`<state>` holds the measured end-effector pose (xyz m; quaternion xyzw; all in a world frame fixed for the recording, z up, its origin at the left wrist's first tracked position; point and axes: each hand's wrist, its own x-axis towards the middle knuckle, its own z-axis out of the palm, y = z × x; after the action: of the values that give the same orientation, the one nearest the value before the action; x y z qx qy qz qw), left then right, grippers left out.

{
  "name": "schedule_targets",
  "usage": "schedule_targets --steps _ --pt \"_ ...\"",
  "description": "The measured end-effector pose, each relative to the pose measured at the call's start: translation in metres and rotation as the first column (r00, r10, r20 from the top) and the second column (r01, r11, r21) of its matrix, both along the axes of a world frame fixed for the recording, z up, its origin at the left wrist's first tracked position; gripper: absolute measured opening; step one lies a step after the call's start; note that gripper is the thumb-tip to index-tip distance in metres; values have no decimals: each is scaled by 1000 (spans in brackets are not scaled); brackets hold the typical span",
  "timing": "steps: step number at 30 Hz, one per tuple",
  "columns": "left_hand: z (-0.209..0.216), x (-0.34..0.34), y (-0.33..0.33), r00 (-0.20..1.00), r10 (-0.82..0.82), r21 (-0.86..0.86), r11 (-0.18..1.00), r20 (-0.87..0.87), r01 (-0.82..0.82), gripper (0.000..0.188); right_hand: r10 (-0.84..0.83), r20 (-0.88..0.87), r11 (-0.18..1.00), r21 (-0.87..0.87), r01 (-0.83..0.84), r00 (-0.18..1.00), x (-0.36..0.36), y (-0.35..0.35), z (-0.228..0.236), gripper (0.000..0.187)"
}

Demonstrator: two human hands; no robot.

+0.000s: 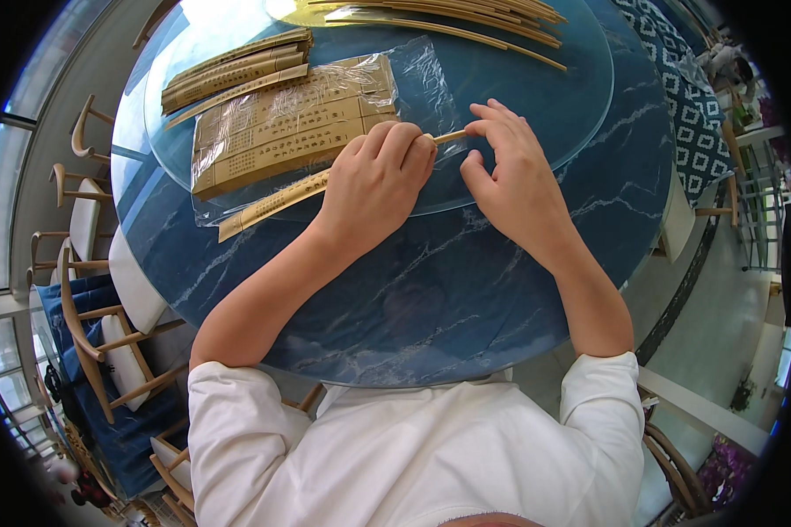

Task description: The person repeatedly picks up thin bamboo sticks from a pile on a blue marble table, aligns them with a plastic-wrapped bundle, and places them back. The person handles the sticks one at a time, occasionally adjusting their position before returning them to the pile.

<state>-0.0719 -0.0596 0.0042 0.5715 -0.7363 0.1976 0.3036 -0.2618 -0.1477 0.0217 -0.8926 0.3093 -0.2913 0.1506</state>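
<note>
Where hands touch sleeved chopsticks, blue veined table, glass turntable, wooden chairs

A long, narrow, gold-brown paper sleeve printed with dark characters slants across the near half of the round, blue marbled surface, its flat, squared-off end toward the surface's left edge. Roughly in line with it, a thin, pale wooden stick points toward the right edge; whether they meet is hidden.
</note>
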Motion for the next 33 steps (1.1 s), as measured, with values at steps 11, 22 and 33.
schedule_targets --steps 11,22,33 --pt "0 -2 0 999 4 -32 999 35 -3 23 21 59 998 54 -24 998 -2 -8 2 22" --pt "1 -2 0 999 -21 -54 998 37 23 25 2 96 987 163 -17 995 -3 -6 10 17" --pt "2 5 -1 996 -29 -79 996 82 35 19 27 170 965 254 -70 985 -1 -3 13 16"
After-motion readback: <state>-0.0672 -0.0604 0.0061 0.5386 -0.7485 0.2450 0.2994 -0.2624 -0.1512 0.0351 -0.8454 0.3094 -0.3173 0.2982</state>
